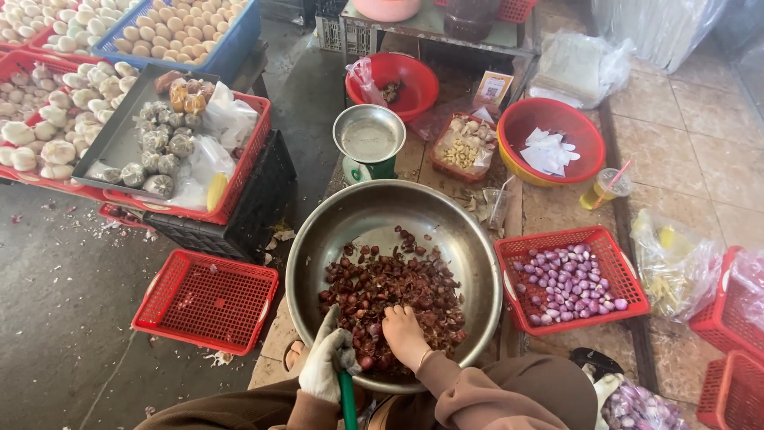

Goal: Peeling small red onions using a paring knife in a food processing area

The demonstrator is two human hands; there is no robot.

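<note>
**Sorting shallots in the steel bowl**

Step in hand looks like picking through unpeeled shallots [390, 291], dark red-brown, papery, heaped in the near half of the big steel bowl [446, 215]. Right hand [404, 334], bare, grip half-curled, fingers pressed into the heap; can't tell if it's grasping one. Left hand [328, 362], gloved, grip clenched on a green-handled tool [348, 402]. Likely next: lift one bulb clear. Peeled purple shallots sit in the red basket [573, 239], right.

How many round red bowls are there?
2. The far red bowl sits behind the metal scale pan; the near red bowl, right of it, holds white scraps. Others may be hidden.
</note>
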